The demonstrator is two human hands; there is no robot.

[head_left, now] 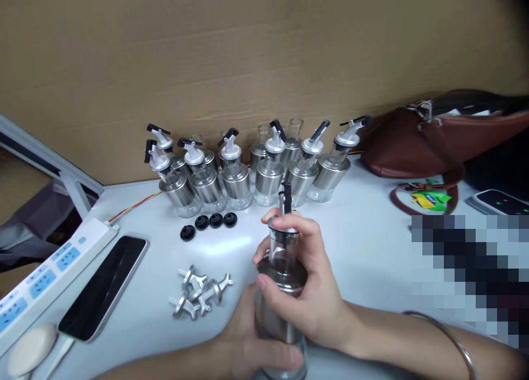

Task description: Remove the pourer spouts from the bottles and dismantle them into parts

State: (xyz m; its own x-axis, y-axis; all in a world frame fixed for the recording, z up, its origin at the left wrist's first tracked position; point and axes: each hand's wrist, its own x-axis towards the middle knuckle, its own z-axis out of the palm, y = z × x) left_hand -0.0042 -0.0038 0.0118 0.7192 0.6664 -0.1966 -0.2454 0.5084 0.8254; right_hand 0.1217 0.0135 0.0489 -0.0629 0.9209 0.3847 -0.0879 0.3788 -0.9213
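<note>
Currently, my left grip (258, 347) clasps the steel-sleeved glass bottle (285, 278) low, at the near side of the worktop (363, 247); its long axis rises roughly upright, my right grip (316, 281) closed around its neck.

The pale tabletop (363, 247) before me bears steel-banded glass bottles (236, 188) at twelve o'clock from its centre, four black stoppers (215, 220) at ten, silvery pourer spouts (215, 290) heaped at eight, a smartphone (103, 289) and power strip (53, 272) around nine, a brown handbag (397, 143) at two.
</note>
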